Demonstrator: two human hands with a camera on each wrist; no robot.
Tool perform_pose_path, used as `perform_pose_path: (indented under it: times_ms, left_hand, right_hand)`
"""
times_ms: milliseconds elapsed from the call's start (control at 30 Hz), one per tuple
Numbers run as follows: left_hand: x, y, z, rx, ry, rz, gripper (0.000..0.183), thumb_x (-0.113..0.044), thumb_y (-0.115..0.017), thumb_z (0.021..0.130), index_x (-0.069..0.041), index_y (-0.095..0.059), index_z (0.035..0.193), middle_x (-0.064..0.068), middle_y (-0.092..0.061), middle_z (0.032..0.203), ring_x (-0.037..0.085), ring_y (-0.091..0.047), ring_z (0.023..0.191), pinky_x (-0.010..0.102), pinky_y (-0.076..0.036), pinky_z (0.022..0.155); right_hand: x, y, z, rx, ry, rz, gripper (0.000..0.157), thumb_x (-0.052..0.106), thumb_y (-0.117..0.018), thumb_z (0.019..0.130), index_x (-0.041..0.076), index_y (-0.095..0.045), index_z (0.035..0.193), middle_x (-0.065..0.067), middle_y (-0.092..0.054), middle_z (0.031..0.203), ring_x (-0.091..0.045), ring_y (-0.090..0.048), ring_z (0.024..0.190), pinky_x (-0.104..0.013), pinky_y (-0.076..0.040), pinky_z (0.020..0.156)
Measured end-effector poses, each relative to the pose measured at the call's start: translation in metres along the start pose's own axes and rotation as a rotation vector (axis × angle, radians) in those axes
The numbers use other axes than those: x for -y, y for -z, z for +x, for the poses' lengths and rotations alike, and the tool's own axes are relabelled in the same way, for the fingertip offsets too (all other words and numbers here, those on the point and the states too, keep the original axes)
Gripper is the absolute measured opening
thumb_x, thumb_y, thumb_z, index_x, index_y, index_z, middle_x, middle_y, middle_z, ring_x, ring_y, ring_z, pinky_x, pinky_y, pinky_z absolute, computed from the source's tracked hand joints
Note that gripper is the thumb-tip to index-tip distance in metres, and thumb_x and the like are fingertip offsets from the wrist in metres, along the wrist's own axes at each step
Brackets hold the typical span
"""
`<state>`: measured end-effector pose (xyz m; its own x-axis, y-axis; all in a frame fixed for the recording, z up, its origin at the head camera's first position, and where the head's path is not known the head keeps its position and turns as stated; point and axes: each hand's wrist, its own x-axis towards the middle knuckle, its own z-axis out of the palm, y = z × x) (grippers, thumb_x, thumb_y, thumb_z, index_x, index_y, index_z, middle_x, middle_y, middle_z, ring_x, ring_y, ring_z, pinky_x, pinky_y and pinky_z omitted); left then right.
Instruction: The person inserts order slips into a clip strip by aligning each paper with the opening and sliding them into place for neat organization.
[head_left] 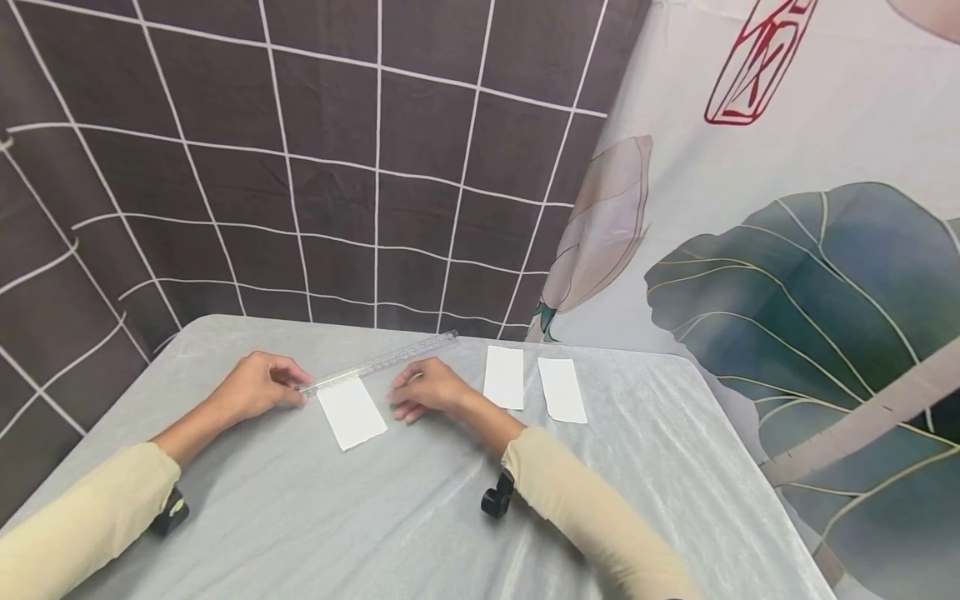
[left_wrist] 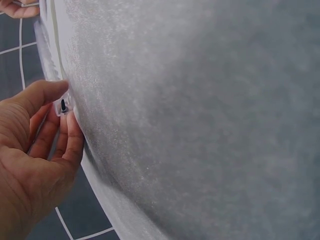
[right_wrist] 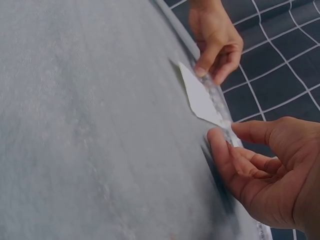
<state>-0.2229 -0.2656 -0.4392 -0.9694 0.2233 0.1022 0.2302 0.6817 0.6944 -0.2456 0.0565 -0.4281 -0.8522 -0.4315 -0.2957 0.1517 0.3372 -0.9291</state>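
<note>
A clear ruler lies slantwise along the top edge of a white paper slip on the cloth-covered table. The left hand pinches the ruler's near-left end between thumb and fingers; in the left wrist view that transparent ruler end shows between them. To the right of the slip is the right hand, just below the ruler, its fingers loosely bent and holding nothing visible. From the right wrist, the slip appears beyond the right thumb and forefinger, which stand slightly apart.
Two more white paper slips lie to the right, past the right hand. A grey cloth with creases covers the table. Behind it hang a dark gridded curtain and a leaf-printed curtain.
</note>
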Motion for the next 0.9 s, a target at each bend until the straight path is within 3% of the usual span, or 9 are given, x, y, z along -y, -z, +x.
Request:
perform_pose_path:
  times_ms: [433, 733, 900]
  left_hand:
    - [-0.001, 0.000, 0.000, -0.005, 0.005, 0.026, 0.027, -0.006, -0.096, 0.077, -0.004, -0.087, 0.103, 0.008, -0.084, 0.092, 0.001, -0.064, 0.082, 0.022, -0.051, 0.074]
    - [-0.002, 0.000, 0.000, -0.003, 0.011, 0.023, 0.027, -0.005, -0.096, 0.077, -0.003, -0.087, 0.103, 0.009, -0.085, 0.093, 0.007, -0.067, 0.085, 0.022, -0.052, 0.073]
    - [-0.001, 0.000, 0.000, -0.004, 0.010, 0.021, 0.027, -0.005, -0.096, 0.077, -0.003, -0.087, 0.102, 0.010, -0.085, 0.094, 0.007, -0.067, 0.085, 0.022, -0.052, 0.072]
  right_hand:
    - [0.000, 0.021, -0.009, -0.052, 0.027, -0.060, 0.028, 0.006, -0.081, 0.099, -0.008, -0.072, 0.122, -0.020, -0.083, 0.084, -0.012, -0.075, 0.062, -0.030, -0.068, 0.067]
    - [-0.006, 0.026, -0.017, -0.071, 0.032, -0.082, 0.029, 0.009, -0.082, 0.098, -0.006, -0.072, 0.122, -0.024, -0.084, 0.089, -0.011, -0.076, 0.063, -0.030, -0.068, 0.067]
    - [-0.009, 0.031, -0.023, -0.103, 0.032, -0.112, 0.028, 0.010, -0.083, 0.097, -0.004, -0.074, 0.120, -0.020, -0.084, 0.085, -0.012, -0.076, 0.062, -0.030, -0.068, 0.066]
